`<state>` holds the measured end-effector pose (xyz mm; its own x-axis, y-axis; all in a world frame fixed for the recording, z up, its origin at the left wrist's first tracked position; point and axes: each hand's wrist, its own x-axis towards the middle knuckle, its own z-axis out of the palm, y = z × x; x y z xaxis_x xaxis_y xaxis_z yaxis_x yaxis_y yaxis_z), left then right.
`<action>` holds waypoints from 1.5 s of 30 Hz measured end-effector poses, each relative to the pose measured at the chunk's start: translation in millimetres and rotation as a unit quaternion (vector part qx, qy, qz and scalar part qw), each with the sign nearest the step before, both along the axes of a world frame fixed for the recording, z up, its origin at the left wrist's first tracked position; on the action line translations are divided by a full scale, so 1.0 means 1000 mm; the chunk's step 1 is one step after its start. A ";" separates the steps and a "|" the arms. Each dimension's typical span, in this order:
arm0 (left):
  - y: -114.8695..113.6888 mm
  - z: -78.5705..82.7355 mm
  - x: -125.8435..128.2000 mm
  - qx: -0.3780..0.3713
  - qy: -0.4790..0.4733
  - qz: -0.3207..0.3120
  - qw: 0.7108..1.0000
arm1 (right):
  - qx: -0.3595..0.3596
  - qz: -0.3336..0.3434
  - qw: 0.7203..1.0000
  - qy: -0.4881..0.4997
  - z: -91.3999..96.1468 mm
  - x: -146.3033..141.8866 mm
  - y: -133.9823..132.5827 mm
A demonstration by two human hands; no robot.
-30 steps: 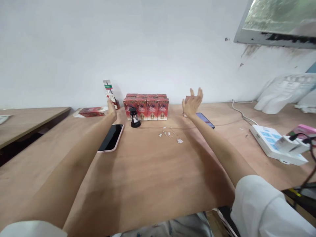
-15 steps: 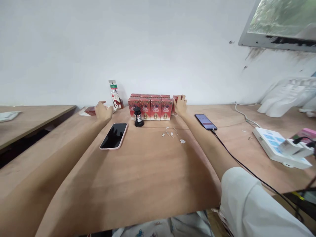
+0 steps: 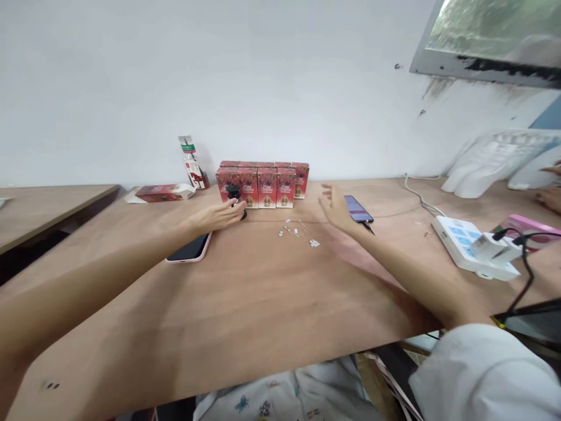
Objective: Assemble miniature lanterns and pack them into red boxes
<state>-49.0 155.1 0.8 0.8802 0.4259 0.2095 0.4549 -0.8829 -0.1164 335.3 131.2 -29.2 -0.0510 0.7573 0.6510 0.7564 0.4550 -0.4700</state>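
Note:
My left hand (image 3: 221, 216) reaches over from the left with its fingers stretched out, in front of a small black lantern (image 3: 234, 192). The fingers hide part of the lantern, and whether they touch it I cannot tell. My right hand (image 3: 335, 206) hovers over the table, fingers apart and holding nothing, just left of a phone (image 3: 358, 208). Two rows of red printed boxes (image 3: 267, 188) stand upright behind the lantern. One red box (image 3: 162, 192) lies on its side at the left with white flaps out. A pink-cased phone (image 3: 190, 250) is partly under my left forearm.
Small white bits (image 3: 314, 243) lie on the wooden table (image 3: 245, 304). At the back left stands a clear packet (image 3: 191, 161). A white power strip (image 3: 471, 245) with plugs and cables is at right. Another person's hand (image 3: 550, 197) shows at the right edge.
My left hand has left the lying red box and moved right to the lantern. My right hand has let go of the box at the row's right end and drawn back toward me.

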 end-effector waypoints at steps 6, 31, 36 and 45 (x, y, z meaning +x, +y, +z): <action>0.018 -0.025 0.029 0.108 0.013 -0.025 0.994 | -0.111 0.102 0.979 -0.136 -0.043 -0.004 -0.088; -0.144 -0.030 0.061 0.085 -0.347 0.158 0.921 | -0.040 0.015 0.959 -0.281 -0.023 -0.103 -0.069; -0.146 -0.037 0.059 0.024 -0.376 0.168 0.911 | -0.035 0.029 0.964 -0.263 -0.027 -0.097 -0.069; -0.146 -0.039 0.060 0.020 -0.348 0.057 0.936 | -0.007 0.051 0.959 -0.279 -0.033 -0.096 -0.069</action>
<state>11.5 9.0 -38.2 0.4750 0.4875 0.7326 0.5233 -0.8258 0.2103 239.5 62.3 -62.6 -0.4629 0.7388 0.4898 0.8439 0.5363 -0.0114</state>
